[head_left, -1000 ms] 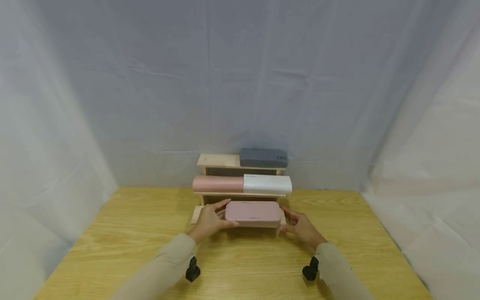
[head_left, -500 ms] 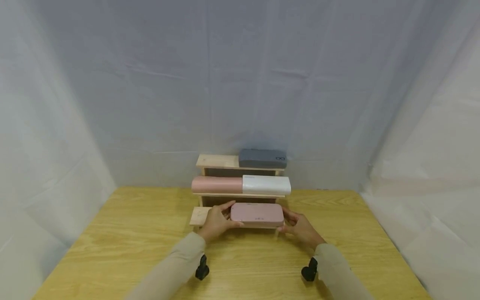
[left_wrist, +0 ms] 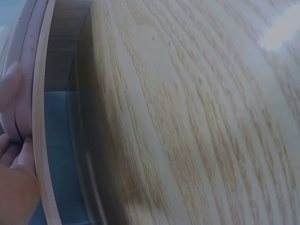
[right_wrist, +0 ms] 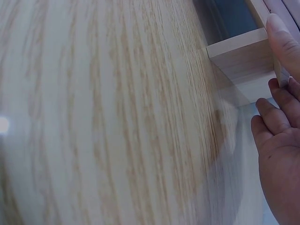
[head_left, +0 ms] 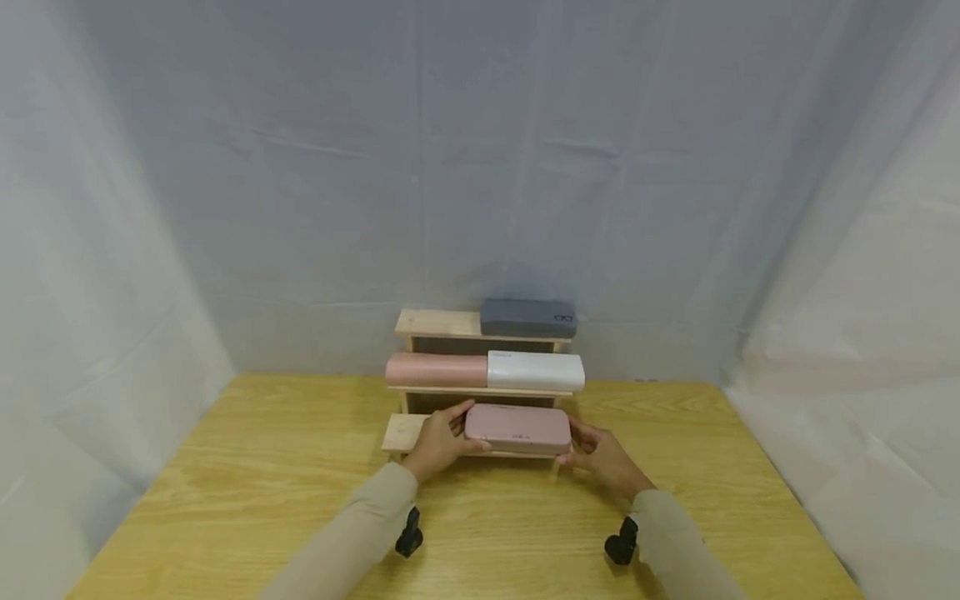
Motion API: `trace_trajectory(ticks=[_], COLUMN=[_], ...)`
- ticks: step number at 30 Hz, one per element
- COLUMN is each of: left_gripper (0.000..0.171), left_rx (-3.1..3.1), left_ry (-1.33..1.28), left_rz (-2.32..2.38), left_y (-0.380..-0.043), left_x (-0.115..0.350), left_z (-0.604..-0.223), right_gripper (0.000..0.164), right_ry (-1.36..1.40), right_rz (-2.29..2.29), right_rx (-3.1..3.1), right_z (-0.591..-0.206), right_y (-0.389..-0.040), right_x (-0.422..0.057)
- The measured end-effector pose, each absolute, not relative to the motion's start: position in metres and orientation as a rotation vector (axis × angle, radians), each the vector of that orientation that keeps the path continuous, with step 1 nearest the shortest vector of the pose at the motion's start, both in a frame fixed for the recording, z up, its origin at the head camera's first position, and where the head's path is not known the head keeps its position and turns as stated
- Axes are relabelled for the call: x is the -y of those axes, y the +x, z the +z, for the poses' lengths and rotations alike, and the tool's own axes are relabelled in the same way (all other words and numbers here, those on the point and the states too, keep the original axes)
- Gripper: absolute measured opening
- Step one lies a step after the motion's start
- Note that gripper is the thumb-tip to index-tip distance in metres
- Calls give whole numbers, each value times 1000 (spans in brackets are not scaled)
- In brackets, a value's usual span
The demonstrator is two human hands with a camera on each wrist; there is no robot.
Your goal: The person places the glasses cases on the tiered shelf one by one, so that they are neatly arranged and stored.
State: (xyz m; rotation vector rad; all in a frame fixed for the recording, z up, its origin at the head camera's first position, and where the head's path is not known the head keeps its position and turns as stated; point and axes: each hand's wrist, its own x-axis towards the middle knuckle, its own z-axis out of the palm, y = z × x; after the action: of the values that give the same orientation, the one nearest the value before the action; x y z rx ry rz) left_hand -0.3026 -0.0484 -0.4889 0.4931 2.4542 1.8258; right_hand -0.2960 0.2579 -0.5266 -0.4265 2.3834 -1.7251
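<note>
A pink glasses case point(head_left: 517, 427) lies flat on the lowest step of a small wooden shelf rack point(head_left: 405, 432), over toward its right end. My left hand point(head_left: 437, 444) grips the case's left end, thumb along the front and fingers behind. In the left wrist view, the thumb presses the side of the glasses case point(left_wrist: 26, 70) just above the board edge. My right hand point(head_left: 606, 462) is at the step's right end. The right wrist view shows its thumb at the front edge of the shelf rack point(right_wrist: 241, 44) and the fingers curled round the board's end.
On the middle step, a rose-pink case point(head_left: 437, 370) and a white case point(head_left: 535, 370) lie end to end. A grey-blue glasses case point(head_left: 527, 317) sits at the right of the top step. The rack stands on a wooden table point(head_left: 300, 467), with a pale curtain point(head_left: 480, 167) behind.
My left hand has slid the pink glasses case to the right along the lowest step, uncovering more of the board's left end. The right hand has stayed at the board's right end.
</note>
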Motion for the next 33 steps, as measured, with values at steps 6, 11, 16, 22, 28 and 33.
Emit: trace_trajectory(ticks=[6, 11, 16, 22, 28, 33], left_gripper=[83, 83, 85, 83, 82, 83], left_rx=[-2479, -2496, -2474, -2469, -2485, -2472], left_ry=[494, 460, 445, 447, 443, 428], left_rz=[1810, 1789, 1801, 1825, 1795, 1786], left_y=[-302, -301, -302, -299, -298, -298], left_x=[47, 45, 45, 48, 47, 46], left_z=[-490, -490, -491, -490, -488, -487], right_gripper=[85, 86, 85, 84, 83, 80], right_ry=[-425, -416, -434, -451, -481, -564], right_rz=[-1723, -1738, -1745, -1715, -1717, -1688], right_rx=[-2395, -2393, -2388, -2403, -2400, -2370], right_z=[-527, -526, -525, -526, -526, -523], right_y=[-296, -295, -294, -297, -297, -296], right_x=[-259, -258, -257, -256, -255, -258])
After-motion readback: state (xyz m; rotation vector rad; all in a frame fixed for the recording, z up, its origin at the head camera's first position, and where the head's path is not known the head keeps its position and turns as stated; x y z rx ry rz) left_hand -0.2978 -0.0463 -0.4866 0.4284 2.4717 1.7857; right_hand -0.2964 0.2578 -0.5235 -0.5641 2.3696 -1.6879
